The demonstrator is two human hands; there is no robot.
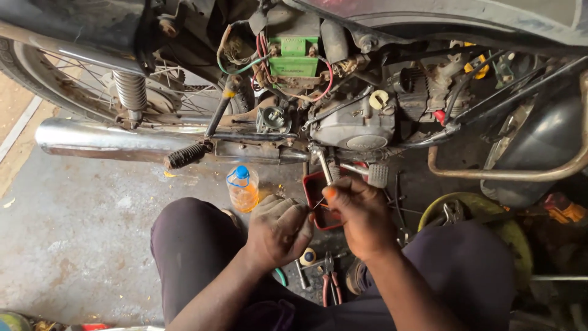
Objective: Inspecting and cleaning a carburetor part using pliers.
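At the centre of the frame, a thin wire-like part (318, 202) is pinched between the fingers of the left hand (277, 230) and of the right hand (361, 214); both sets of fingers are closed on it. Directly beneath the part a small red tray (318, 184) is seen on the floor. Just left of the left hand a plastic bottle of amber liquid with a blue cap (243, 188) stands upright. Below the hands, between the knees, red-handled pliers (331, 283) are laid on the concrete. Above, the motorcycle engine (352, 125) and chrome exhaust (110, 141) fill the upper frame, a green battery (294, 56) at top centre.
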